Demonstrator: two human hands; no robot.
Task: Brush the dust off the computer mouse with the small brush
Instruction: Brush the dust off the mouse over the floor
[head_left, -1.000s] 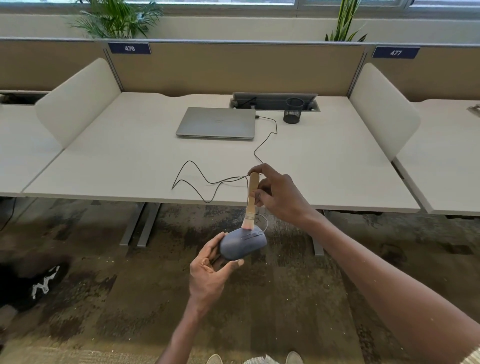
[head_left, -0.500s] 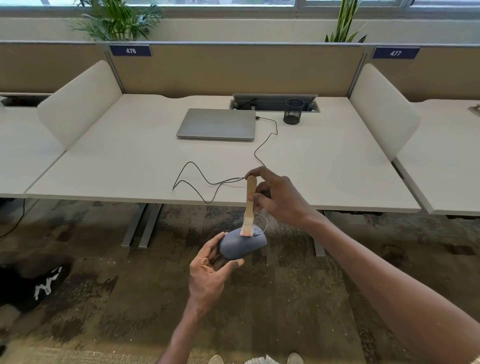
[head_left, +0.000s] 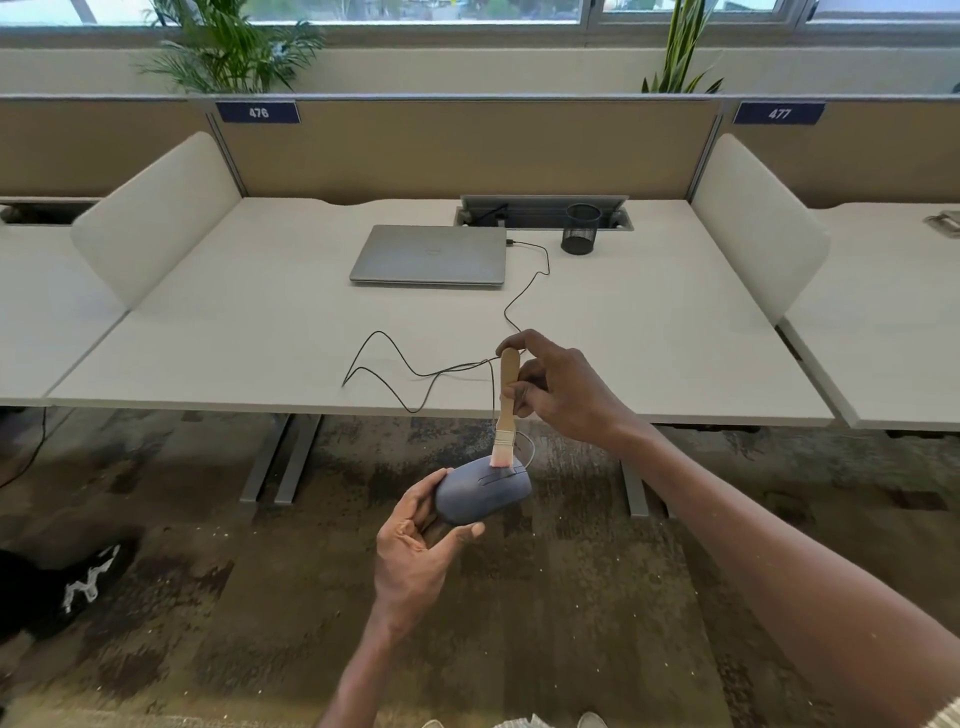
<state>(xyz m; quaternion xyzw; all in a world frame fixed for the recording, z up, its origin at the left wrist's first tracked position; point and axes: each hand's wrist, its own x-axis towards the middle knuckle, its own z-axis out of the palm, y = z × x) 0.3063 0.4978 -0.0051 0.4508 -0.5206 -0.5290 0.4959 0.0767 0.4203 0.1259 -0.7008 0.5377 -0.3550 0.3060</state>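
Left hand (head_left: 410, 558) curled round the rear of the blue-grey mouse (head_left: 483, 491), thumb and fingers clamped on its sides; right hand (head_left: 561, 395) pinching the wooden handle of the small brush (head_left: 506, 410), bristles touching the mouse's front near the wheel. Mouse held in the air below and in front of the white desk (head_left: 260, 332), over the carpet (head_left: 519, 623). Best done with short, light strokes away from the wheel seam, brush kept near upright, mouse tilted so dust falls clear. On the desk: closed laptop (head_left: 431, 254), black mesh cup (head_left: 581, 228), mouse cable (head_left: 415, 374) looping to its front edge. Behind the desk: tan partition (head_left: 467, 150), plants (head_left: 223, 47), windows.
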